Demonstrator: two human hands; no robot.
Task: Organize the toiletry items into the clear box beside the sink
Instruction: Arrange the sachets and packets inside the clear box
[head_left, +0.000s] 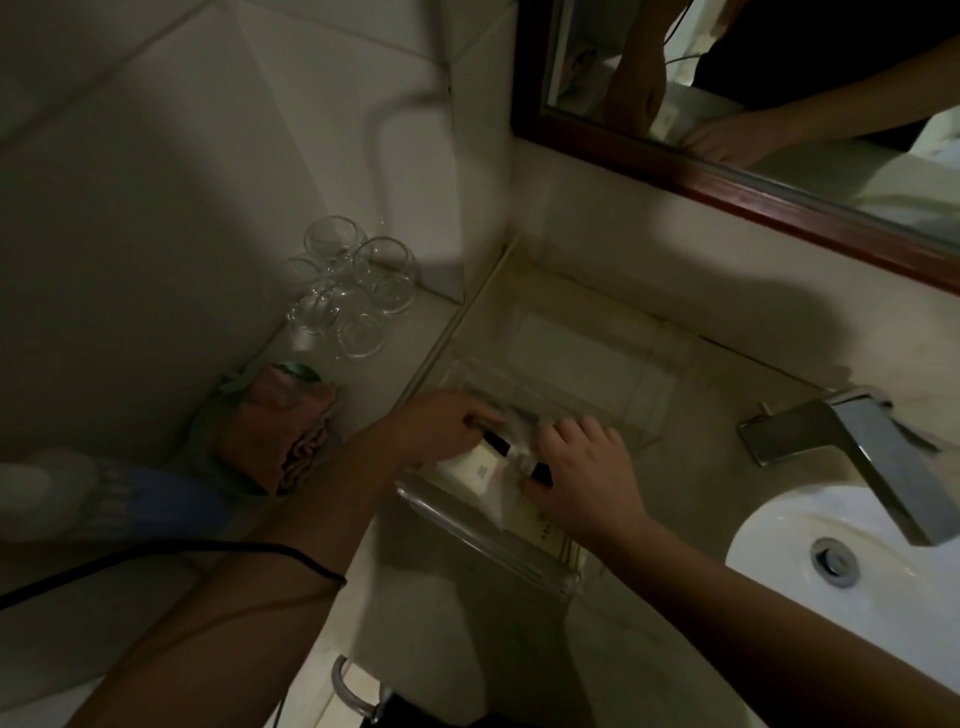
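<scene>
The clear box (467, 525) stands on the pale counter left of the sink (810, 525), with its near rim toward me. Inside lie small white toiletry boxes (475, 470) and a flat packet (535, 525) with dark print. My left hand (436, 426) reaches into the box from the left, its fingertips on a white item with a black end (496, 442). My right hand (587, 473) comes from the right, fingers curled down on another black-ended item (540, 470). The room is dim and the hands hide part of the contents.
Several upturned clear glasses (348, 286) stand at the back left corner. A folded pink cloth (275, 431) lies left of the box. The chrome faucet (852, 452) hangs over the sink at right. A wood-framed mirror (727, 176) is on the wall above.
</scene>
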